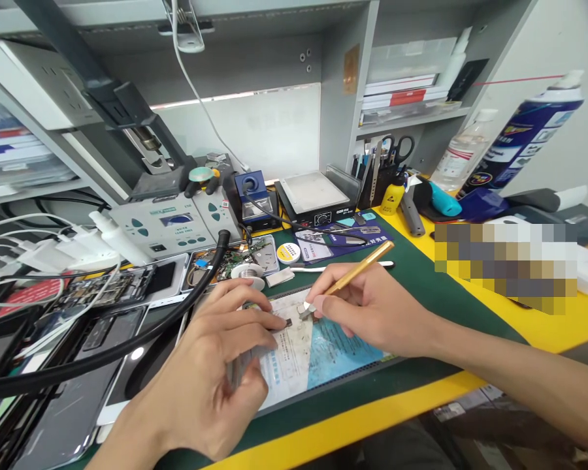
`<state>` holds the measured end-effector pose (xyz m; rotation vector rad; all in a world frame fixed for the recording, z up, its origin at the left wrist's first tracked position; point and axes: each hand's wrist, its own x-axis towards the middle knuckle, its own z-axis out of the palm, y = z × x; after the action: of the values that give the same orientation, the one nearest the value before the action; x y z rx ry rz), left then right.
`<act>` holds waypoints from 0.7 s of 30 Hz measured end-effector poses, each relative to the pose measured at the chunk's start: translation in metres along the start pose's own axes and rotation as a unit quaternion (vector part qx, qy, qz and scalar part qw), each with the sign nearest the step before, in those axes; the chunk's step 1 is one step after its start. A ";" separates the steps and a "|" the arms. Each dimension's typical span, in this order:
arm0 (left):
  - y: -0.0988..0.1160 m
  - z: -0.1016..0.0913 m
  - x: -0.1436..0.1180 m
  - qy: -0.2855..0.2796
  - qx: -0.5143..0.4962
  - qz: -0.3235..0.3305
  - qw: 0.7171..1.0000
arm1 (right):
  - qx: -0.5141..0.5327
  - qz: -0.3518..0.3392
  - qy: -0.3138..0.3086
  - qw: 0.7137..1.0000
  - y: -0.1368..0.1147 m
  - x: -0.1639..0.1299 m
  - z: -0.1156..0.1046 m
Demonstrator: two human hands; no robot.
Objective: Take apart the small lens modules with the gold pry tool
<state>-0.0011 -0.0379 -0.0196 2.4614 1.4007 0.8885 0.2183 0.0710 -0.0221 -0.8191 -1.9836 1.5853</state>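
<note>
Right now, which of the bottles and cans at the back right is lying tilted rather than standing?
The blue spray can, leaning diagonally with its white cap up right; the clear bottle beside it and small yellow bottle stand upright.

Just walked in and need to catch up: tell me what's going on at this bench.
A person works at a cluttered electronics bench. The left hand pins a tiny dark chip onto a white and blue printed work mat. The right hand holds a slim gold-coloured metal tool, its tip at the chip. Opened phones lie to the left.
</note>
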 end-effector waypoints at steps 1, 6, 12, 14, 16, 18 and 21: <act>0.000 0.000 0.000 -0.001 0.000 -0.001 1.000 | 0.003 0.001 0.005 1.000 0.000 0.000 0.000; -0.001 0.001 0.000 -0.007 -0.004 -0.006 1.000 | 0.026 -0.010 0.048 0.998 -0.003 0.003 -0.002; 0.001 0.001 0.001 -0.029 -0.011 -0.007 0.999 | 0.034 -0.005 0.028 0.999 -0.004 0.002 -0.002; 0.002 0.001 0.002 -0.031 -0.011 -0.007 0.999 | 0.030 -0.001 0.011 0.999 -0.003 0.001 -0.001; 0.003 0.002 0.001 -0.035 -0.010 -0.008 0.999 | 0.029 -0.001 0.014 0.999 -0.002 0.000 0.000; 0.003 0.003 0.000 -0.034 -0.009 -0.002 0.999 | 0.047 -0.019 0.049 0.998 -0.002 0.000 0.000; 0.001 0.005 -0.002 -0.009 -0.001 0.018 1.000 | 0.107 -0.056 0.134 0.984 -0.004 0.002 -0.005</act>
<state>0.0020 -0.0397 -0.0238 2.4951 1.3518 0.8717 0.2200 0.0754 -0.0171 -0.7749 -1.6112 1.5036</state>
